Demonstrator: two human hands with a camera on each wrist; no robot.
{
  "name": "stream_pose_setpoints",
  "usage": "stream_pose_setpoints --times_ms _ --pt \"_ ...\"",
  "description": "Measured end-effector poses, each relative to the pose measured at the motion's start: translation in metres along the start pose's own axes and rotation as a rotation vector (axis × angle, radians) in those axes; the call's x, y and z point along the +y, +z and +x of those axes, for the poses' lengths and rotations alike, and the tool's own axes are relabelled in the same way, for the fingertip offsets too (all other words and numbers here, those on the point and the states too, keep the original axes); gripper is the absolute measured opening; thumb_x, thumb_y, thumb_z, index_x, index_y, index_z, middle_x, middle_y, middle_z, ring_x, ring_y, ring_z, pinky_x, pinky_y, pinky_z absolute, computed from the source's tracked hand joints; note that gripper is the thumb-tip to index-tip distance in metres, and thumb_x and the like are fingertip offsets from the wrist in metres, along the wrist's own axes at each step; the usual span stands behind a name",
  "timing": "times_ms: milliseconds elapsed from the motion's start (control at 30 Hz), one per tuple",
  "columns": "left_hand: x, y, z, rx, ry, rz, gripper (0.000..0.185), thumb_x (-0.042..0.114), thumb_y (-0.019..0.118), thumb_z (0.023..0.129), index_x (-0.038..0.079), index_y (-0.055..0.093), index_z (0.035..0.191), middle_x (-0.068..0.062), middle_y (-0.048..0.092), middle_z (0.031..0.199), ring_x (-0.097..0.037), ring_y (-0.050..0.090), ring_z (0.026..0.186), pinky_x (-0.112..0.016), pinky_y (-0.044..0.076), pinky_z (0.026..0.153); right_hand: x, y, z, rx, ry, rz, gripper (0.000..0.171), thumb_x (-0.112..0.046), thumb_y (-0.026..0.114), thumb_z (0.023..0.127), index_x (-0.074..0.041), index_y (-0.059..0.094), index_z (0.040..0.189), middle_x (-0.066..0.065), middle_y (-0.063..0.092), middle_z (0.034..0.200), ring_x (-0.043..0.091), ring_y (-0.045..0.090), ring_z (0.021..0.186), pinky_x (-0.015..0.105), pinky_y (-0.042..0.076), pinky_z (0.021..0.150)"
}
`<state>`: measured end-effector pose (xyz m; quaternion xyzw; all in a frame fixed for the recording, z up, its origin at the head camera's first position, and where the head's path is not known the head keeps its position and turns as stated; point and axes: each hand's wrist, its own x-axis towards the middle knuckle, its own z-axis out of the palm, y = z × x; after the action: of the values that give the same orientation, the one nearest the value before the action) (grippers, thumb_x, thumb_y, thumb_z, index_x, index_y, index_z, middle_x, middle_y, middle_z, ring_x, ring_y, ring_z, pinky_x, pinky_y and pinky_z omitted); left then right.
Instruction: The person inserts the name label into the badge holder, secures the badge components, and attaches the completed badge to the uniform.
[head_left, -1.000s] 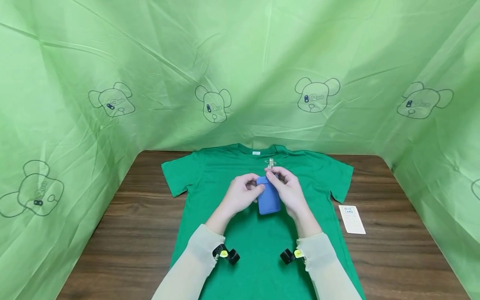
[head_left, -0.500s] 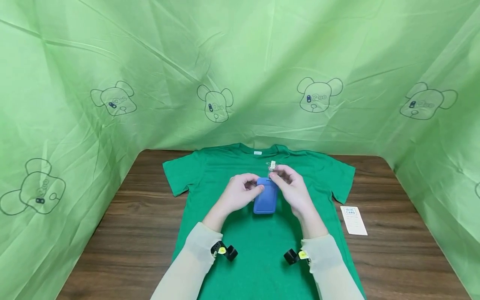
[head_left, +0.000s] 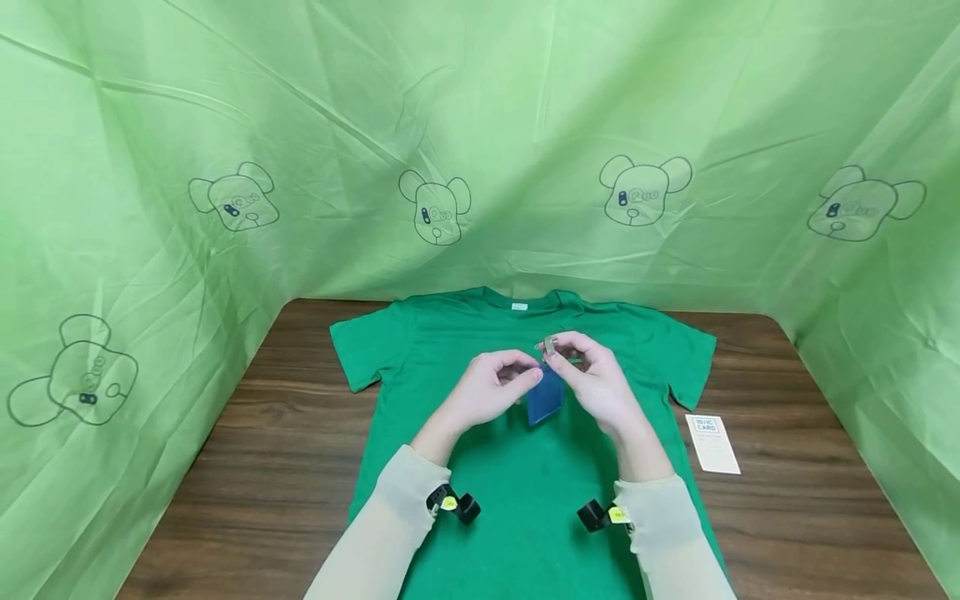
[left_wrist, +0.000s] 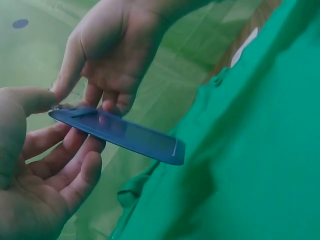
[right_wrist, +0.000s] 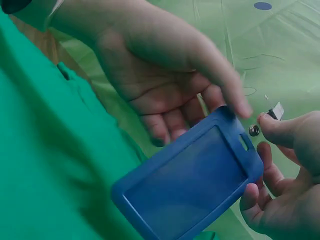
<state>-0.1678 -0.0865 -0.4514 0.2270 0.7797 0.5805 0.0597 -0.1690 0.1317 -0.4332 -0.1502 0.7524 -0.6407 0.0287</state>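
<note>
Pinching blue badge holder [head_left: 545, 397] top: left hand [head_left: 491, 392], fingers curled | right hand [head_left: 596, 385] pinching its metal clip [head_left: 548, 344] | above green T-shirt [head_left: 525, 492]

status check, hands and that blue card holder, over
Left hand and right hand both pinch blue card holder top, lifted above green shirt. Nothing blocking.

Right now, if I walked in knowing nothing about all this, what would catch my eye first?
Probably the two hands meeting over the middle of the table: the left hand and right hand both pinch the top end of a blue badge holder, lifted above a green T-shirt spread flat on the wooden table. Next, the green curtain printed with cartoon bear heads, walling in the table. A small white card lies right of the shirt.
</note>
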Motion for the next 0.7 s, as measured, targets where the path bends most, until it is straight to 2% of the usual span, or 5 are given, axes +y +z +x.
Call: stream_pose_setpoints --times_ms 133,300,533,633,700 --pt "0.0019 0.0024 0.0006 0.018 0.022 -0.094 0.023 0.016 0.064 0.113 -0.001 0.076 0.121 -0.014 0.078 0.098 -0.041 0.073 0.077 -0.055 0.065 0.074 0.0013 0.0035 0.0005 0.011 -0.02 0.03 0.02 -0.008 0.065 0.111 0.002 0.07 0.128 0.02 0.069 0.126 0.021 0.065 0.111 0.028 0.054 0.094" --pt "0.0038 0.005 0.0014 0.039 0.015 -0.144 0.02 0.014 0.065 0.112 -0.002 0.075 0.118 -0.014 0.078 0.095 -0.044 0.074 0.077 -0.046 0.066 0.07 0.0026 0.0068 0.0008 0.009 -0.041 0.07 0.019 -0.003 0.066 0.109 0.005 0.069 0.126 0.017 0.069 0.12 0.02 0.067 0.105 0.027 0.056 0.093" --pt "0.0037 0.0075 0.0015 0.067 0.004 -0.199 0.02 0.014 0.067 0.11 -0.004 0.075 0.116 -0.015 0.078 0.094 -0.063 0.068 0.084 -0.038 0.065 0.066 0.0031 0.0081 0.0 0.001 -0.019 0.084 0.021 -0.004 0.066 0.109 0.005 0.069 0.128 0.016 0.072 0.122 0.019 0.069 0.105 0.026 0.056 0.096" --pt "0.004 0.0075 0.0013 0.083 0.007 -0.207 0.02 0.014 0.068 0.11 -0.003 0.075 0.116 -0.015 0.078 0.094 -0.058 0.07 0.082 -0.037 0.064 0.064 0.0045 0.0077 -0.0004 0.0 -0.015 0.084 0.022 -0.005 0.066 0.11 0.005 0.07 0.128 0.017 0.072 0.123 0.019 0.069 0.107 0.027 0.056 0.097" --pt "0.0039 0.0074 0.0013 0.095 0.009 -0.211 0.019 0.014 0.069 0.109 -0.003 0.076 0.116 -0.016 0.078 0.095 -0.048 0.074 0.077 -0.038 0.064 0.064 0.0062 0.0075 -0.0004 0.001 -0.02 0.086 0.022 -0.006 0.066 0.11 0.005 0.07 0.128 0.017 0.072 0.124 0.019 0.069 0.109 0.027 0.056 0.098"
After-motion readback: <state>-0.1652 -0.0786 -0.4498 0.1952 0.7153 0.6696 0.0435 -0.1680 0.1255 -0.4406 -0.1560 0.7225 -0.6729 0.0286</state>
